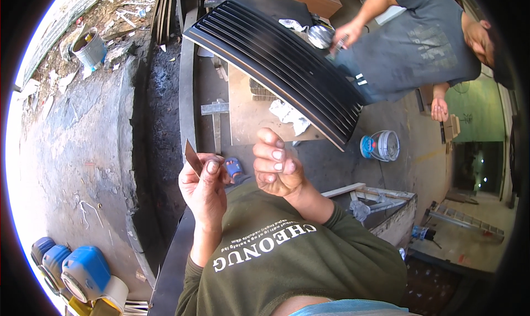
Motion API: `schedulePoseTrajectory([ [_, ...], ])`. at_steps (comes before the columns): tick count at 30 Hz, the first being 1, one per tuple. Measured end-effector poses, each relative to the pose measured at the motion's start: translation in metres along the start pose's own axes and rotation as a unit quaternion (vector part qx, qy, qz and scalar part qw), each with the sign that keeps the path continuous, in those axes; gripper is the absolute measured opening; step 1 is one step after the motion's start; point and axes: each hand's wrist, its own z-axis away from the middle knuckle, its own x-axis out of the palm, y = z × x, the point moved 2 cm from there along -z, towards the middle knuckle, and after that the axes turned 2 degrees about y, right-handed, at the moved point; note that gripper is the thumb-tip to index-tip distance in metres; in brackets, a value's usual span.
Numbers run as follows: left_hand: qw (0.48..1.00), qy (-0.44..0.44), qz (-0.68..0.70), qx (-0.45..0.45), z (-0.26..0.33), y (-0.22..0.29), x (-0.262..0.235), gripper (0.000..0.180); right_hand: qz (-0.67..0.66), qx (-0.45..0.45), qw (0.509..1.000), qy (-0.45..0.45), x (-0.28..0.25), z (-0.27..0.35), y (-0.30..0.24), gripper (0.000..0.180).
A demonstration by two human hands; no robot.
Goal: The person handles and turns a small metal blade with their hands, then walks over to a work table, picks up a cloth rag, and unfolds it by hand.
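Note:
Between the thumb and fingers of my left hand [205,184] is a thin, flat brown piece with a pointed upper corner [192,158]; its material cannot be made out, though it could be folded sandpaper. My right hand [279,164] is raised beside it, fingers curled in toward the palm and thumb against them, with nothing visible in the grip. The two hands are apart, in front of my dark green shirt [265,233]. Beyond them a long black panel with parallel ribs [276,67] lies at a slant, touched by neither hand.
Across the panel a co-worker in a grey shirt [419,45] has one hand near a silvery round container [319,37]. A white bucket [388,146] stands right; a wooden-framed box [386,211] is nearer. Blue drums [88,272] sit lower left. A ladder [464,221] lies far right.

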Motion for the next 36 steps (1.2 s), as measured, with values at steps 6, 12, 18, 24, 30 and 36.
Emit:
schedulePoseTrajectory([
  [6, 0.999, -0.025, 0.041, -0.019, -0.001, 0.000, -0.008, 0.012, 0.005, 0.001, 1.000, -0.010, 0.000, -0.001, 0.000, 0.039],
  [12, 1.000, 0.000, 0.002, -0.004, -0.002, 0.003, -0.002, 0.015, 0.000, 0.000, 1.000, 0.001, -0.002, -0.002, 0.001, 0.039],
  [18, 1.000, 0.001, 0.001, 0.000, -0.001, 0.004, 0.000, 0.015, -0.001, 0.004, 1.000, 0.012, -0.001, -0.002, 0.003, 0.038],
  [24, 1.000, 0.001, 0.000, 0.002, 0.001, 0.002, 0.002, 0.015, -0.002, 0.014, 1.000, 0.000, 0.001, 0.002, 0.003, 0.035],
  [30, 1.000, -0.008, 0.008, -0.010, -0.002, 0.001, -0.002, 0.015, 0.018, -0.024, 1.000, 0.003, 0.001, 0.000, 0.005, 0.033],
  [36, 0.998, -0.043, 0.040, -0.024, 0.000, -0.001, -0.010, 0.020, 0.011, -0.004, 1.000, -0.002, 0.004, 0.000, 0.007, 0.034],
])
